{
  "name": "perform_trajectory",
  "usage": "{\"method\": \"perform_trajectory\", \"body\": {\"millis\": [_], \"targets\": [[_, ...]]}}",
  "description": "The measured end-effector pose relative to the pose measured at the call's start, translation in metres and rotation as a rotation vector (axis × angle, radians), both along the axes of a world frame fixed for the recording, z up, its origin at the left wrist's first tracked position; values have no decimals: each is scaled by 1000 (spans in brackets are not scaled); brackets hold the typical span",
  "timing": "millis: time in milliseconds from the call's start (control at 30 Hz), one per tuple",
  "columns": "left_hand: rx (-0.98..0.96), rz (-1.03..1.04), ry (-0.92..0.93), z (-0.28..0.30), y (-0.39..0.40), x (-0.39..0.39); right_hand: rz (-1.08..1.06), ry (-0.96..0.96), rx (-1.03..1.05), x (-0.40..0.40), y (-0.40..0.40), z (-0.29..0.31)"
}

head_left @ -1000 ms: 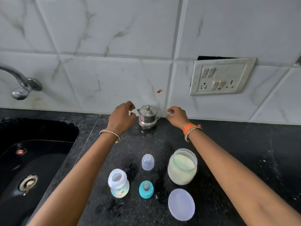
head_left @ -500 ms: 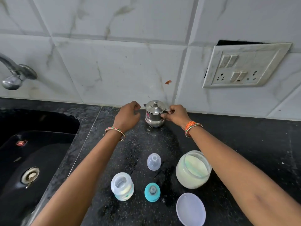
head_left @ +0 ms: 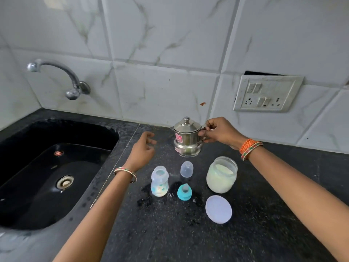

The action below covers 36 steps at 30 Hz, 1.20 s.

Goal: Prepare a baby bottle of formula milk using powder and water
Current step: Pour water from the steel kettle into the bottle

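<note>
Countertop (head_left: 188,233): one bottle (head_left: 159,181), one jar (head_left: 221,175)

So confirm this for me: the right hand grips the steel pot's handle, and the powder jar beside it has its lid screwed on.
Not quite. In the head view the right hand does grip the steel pot by its handle, but the powder jar is open: its lid lies flat on the counter, nearer the camera and apart from the jar.
</note>
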State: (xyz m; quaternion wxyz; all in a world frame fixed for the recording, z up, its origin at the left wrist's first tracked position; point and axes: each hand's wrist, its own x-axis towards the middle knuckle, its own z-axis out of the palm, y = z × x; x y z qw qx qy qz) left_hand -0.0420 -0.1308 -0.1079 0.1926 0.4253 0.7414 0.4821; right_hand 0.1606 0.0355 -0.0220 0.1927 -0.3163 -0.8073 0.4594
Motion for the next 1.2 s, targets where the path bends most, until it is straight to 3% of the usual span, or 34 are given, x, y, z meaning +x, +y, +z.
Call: {"method": "perform_trajectory", "body": {"millis": [200, 433, 633, 1200], "targets": [[-194, -154, -69, -36, -40, 12, 108, -125, 48, 14, -39, -2], [-231, -312, -123, -42, -52, 34, 131, -262, 233, 19, -57, 13], [-193, -195, -59, -56, -49, 43, 170, -391, 446, 11, -67, 15], [-110, -158, -51, -52, -45, 38, 306, -490, 518, -14, -60, 21]]}}
